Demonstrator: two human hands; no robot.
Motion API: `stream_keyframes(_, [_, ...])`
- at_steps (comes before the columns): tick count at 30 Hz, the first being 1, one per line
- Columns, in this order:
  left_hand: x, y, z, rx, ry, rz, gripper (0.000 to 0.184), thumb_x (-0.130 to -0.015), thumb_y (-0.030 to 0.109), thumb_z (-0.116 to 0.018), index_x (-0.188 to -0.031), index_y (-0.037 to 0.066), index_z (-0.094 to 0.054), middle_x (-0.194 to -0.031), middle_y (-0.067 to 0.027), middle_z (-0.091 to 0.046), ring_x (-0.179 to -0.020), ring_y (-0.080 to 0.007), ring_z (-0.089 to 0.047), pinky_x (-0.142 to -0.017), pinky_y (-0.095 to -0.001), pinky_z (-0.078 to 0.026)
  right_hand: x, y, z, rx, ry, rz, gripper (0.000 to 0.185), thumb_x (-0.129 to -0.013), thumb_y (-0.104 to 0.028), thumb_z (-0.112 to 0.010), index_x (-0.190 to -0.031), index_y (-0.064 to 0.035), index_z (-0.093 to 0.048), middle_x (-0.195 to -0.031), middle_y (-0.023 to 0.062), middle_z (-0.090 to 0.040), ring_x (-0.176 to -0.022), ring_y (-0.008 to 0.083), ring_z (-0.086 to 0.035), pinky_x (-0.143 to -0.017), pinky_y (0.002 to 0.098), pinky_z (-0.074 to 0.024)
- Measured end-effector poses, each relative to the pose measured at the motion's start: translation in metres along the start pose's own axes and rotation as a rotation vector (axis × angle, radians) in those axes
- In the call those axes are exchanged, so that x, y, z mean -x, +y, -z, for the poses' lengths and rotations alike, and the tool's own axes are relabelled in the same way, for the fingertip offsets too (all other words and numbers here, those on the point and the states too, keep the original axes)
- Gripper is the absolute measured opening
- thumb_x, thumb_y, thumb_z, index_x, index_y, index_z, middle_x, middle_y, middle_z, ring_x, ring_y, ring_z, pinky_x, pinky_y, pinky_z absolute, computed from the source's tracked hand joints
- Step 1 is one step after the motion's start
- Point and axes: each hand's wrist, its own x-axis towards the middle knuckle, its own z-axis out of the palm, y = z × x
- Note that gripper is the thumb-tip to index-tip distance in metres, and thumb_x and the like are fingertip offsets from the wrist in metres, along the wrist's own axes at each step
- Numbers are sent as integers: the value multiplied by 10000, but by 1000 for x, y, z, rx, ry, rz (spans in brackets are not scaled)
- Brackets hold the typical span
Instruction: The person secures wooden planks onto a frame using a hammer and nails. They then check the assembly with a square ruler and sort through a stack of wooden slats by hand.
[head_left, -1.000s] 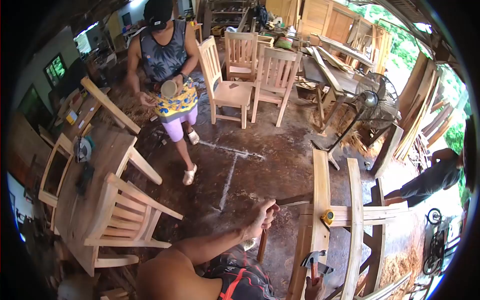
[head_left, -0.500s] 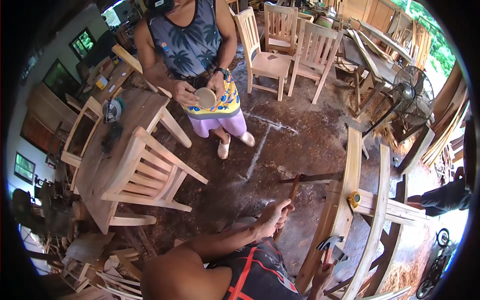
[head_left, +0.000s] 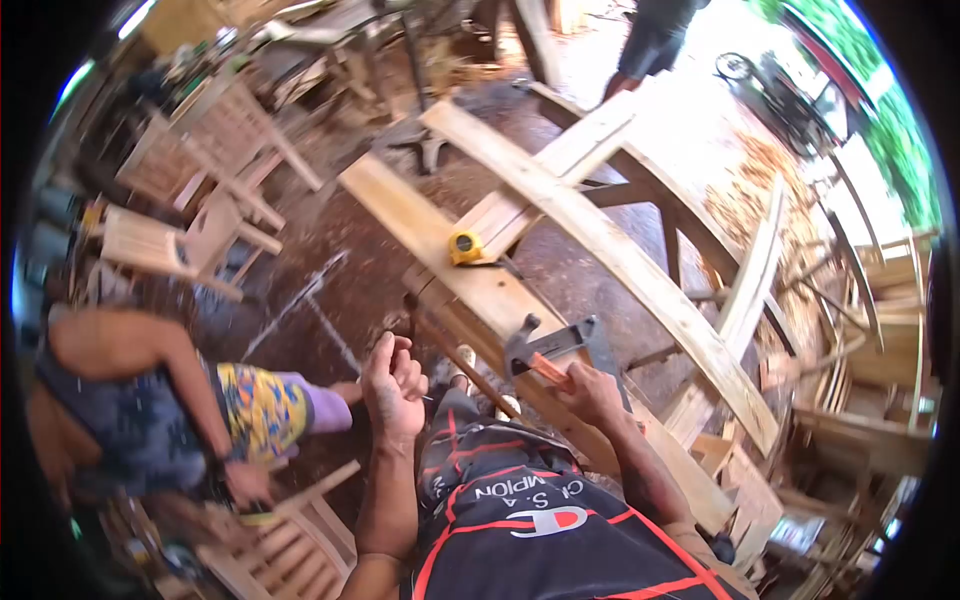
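Note:
My right hand (head_left: 590, 392) is closed round the orange handle of a claw hammer (head_left: 522, 345), whose metal head is over a light wooden board (head_left: 500, 292). Just beyond that hand, a dark angled metal piece (head_left: 597, 345) lies across the board. My left hand (head_left: 394, 385) is raised left of the bench with its fingers curled in. Something thin and small shows by those fingers, too small to name. Below and right of it runs a narrow wooden strip (head_left: 462, 352) along the bench side. A yellow tape measure (head_left: 465, 247) rests on the board further off.
A long plank (head_left: 600, 270) crosses other timber on the right. Wooden chairs (head_left: 215, 130) stand at the upper left. A person in a patterned tank top (head_left: 130, 400) is close on my left, by a slatted chair (head_left: 290, 550). Another person (head_left: 655, 45) stands at the far end.
My view has swung right and down onto the bench. My left hand has left the narrow strip it was at. The hammer stays in my right hand, and the co-worker now appears at lower left.

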Motion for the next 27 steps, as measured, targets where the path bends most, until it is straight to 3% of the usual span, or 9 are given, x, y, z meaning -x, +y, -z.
stream_keyframes(6, [-96, 17, -56, -577, -261, -124, 197, -937, 202, -633, -1023, 34, -577, -618, 61, -478, -460, -6, -378, -405, -194, -308, 1, -3, -4, -60, -2, -41, 488, -786, -511, -702, -818, -51, -541, -810, 163, -621, -817, 367, -627, -677, 463, -463])
stream_keyframes(9, [-152, 22, -82, -1248, -330, -202, 505, -864, 313, -716, -1195, -24, -538, -829, -126, -677, -715, -189, -650, -648, -295, -514, 7, -13, -2, -101, 64, -46, 460, -773, -472, -726, -799, -47, -554, -778, 156, -597, -783, 371, -613, -667, 460, -460])
stream_keyframes(13, [-215, 7, -72, -1694, -614, -342, 832, -709, 521, -786, -1304, 24, -484, -929, -262, -675, -892, -431, -655, -766, -477, -519, 11, -34, 14, -144, 1, -163, 437, -791, -487, -686, -818, -61, -594, -832, 161, -635, -814, 374, -623, -689, 462, -486])
stream_keyframes(20, [-234, -3, -60, -1948, -877, -282, 753, -715, 461, -772, -1320, 124, -475, -838, -252, -671, -816, -445, -649, -706, -521, -516, -16, -88, 31, -596, 139, -483, 490, -796, -435, -721, -948, 18, -612, -853, 218, -634, -800, 374, -622, -718, 415, -468])
stream_keyframes(23, [-239, 2, -58, -1904, -929, -345, 611, -736, 382, -737, -1243, 125, -515, -798, -245, -664, -786, -452, -645, -675, -534, -511, -58, -122, 65, -820, 375, -584, 441, -842, -392, -707, -918, 27, -592, -700, 146, -571, -637, 199, -540, -603, 350, -446])
stream_keyframes(24, [-243, 6, -57, -1924, -908, -348, 579, -739, 382, -735, -1214, 125, -527, -798, -244, -664, -778, -450, -646, -667, -532, -511, -77, -117, 48, -850, 502, -591, 435, -897, -404, -651, -922, 26, -596, -672, 111, -556, -624, 168, -525, -574, 347, -433])
stream_keyframes(25, [-247, 11, -57, -1938, -882, -356, 548, -742, 383, -732, -1186, 126, -538, -797, -242, -664, -771, -449, -646, -659, -531, -511, -93, -127, 70, -954, 525, -691, 470, -944, -430, -572, -975, 38, -590, -745, 203, -599, -672, 273, -585, -636, 396, -456])
stream_keyframes(26, [-250, 16, -57, -1936, -870, -350, 507, -751, 379, -725, -1154, 127, -548, -792, -234, -666, -761, -447, -647, -649, -526, -511, -116, -112, 43, -1067, 650, -710, 435, -976, -413, -526, -1013, 17, -579, -648, 75, -526, -598, 153, -494, -537, 359, -411])
stream_keyframes(27, [-256, 19, -54, -1924, -846, -296, 501, -758, 365, -726, -1161, 127, -550, -804, -228, -670, -775, -449, -647, -658, -523, -511, -131, -112, 55, -1060, 620, -779, 463, -1002, -415, -425, -1005, 29, -558, -758, 215, -593, -691, 303, -597, -648, 433, -454])
